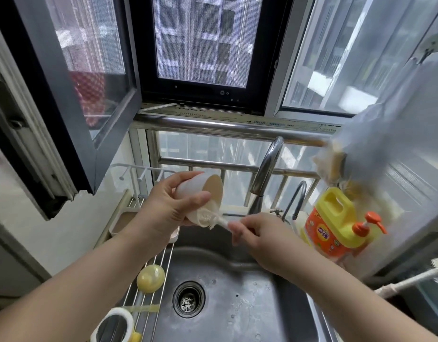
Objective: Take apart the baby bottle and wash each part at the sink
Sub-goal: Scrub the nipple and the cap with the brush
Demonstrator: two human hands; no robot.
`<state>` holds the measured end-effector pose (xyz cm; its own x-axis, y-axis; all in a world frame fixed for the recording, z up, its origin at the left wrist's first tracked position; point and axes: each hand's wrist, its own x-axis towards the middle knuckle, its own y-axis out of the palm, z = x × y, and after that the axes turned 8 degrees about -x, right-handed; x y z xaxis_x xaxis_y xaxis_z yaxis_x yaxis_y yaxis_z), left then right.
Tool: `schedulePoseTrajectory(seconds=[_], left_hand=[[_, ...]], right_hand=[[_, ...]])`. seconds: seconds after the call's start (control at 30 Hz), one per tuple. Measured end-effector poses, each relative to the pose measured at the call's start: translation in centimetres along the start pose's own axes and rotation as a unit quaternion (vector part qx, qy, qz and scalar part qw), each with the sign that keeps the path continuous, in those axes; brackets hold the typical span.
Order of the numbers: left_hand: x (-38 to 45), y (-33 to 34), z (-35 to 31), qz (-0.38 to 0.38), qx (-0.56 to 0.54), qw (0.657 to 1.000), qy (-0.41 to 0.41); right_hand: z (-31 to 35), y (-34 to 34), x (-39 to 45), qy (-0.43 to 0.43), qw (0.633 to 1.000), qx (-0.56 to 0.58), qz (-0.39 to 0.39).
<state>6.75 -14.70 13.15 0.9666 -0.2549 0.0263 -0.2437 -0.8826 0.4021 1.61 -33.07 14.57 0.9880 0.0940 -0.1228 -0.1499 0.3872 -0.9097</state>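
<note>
My left hand [172, 206] grips a pale cream bottle cap [205, 191], tilted with its open mouth toward the right, above the sink [237, 304]. My right hand [260, 235] pinches the white handle of a small brush [213, 219], whose bristle head touches the cap's lower rim. On the wire rack [161, 257] at the sink's left lies a yellowish rounded bottle part [150, 278]. A white screw ring [113, 325] and a yellowish strip lie at the rack's near end.
The steel faucet [265, 169] arches behind my hands; no water shows. A yellow-orange detergent jug with pump [336, 223] stands at the right. A larger bottle brush [410, 280] lies at the far right. An open window sash [72, 95] juts out at the upper left.
</note>
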Motion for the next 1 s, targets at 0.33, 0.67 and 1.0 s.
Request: schedulePoseTrajectory(seconds=[0.33, 0.67, 1.0], left_hand=[[-1.2, -0.6, 1.5, 0.056, 0.054, 0.995, -0.055], [-0.7, -0.4, -0.4, 0.091, 0.007, 0.969, -0.231], [-1.6, 0.6, 0.8, 0.045, 0.091, 0.979, -0.179]], right_hand=[[-0.4, 1.0, 0.0, 0.044, 0.864, 0.431, 0.256], [-1.5, 0.5, -1.1, 0.071, 0.942, 0.263, 0.197], [-2.1, -1.5, -1.4, -0.100, 0.916, -0.349, -0.168]])
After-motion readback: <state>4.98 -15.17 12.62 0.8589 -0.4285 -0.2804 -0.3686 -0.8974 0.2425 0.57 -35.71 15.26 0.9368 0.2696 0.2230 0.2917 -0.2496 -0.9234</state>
